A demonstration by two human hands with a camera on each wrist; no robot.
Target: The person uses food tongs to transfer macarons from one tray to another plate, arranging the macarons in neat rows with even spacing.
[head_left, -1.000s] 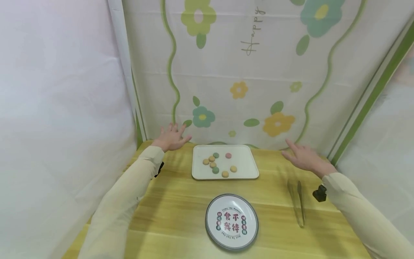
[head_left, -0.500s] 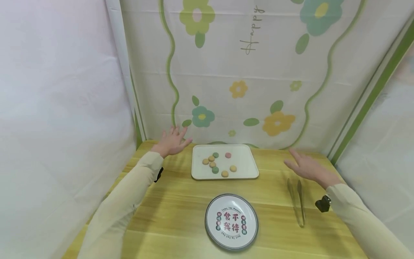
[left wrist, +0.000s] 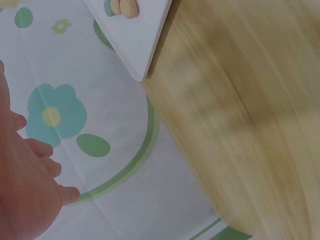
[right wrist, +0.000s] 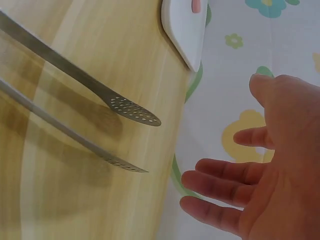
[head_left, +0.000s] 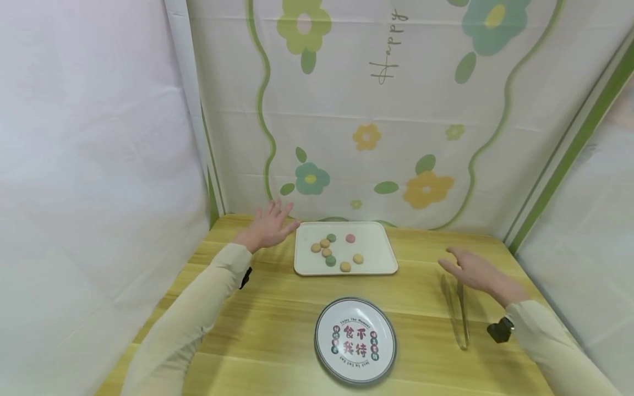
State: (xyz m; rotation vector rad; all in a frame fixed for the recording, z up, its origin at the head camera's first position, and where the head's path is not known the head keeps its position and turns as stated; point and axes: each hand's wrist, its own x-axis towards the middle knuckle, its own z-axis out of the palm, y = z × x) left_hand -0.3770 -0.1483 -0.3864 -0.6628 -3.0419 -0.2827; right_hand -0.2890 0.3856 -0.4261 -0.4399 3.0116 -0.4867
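My left hand hovers at the left end of a white tray, fingers spread and holding nothing. On that tray lie several small macaron-like rounds, among them a pink one, a green one and a yellow one. My right hand is over the right side of the table, fingers relaxed with nothing in them. Just below it lie metal tongs, their perforated tips spread apart and pointing away from me. In the head view the hand overlaps one tip of the tongs.
A round white plate with a dark rim and printed red characters sits nearer to me, in front of the tray. The wooden table ends at a flower-printed cloth behind. White cloth walls stand at both sides.
My right hand has come down and nearer to me, toward the tongs. My left hand has shifted slightly right and toward me. Tray, plate and tongs stay put.
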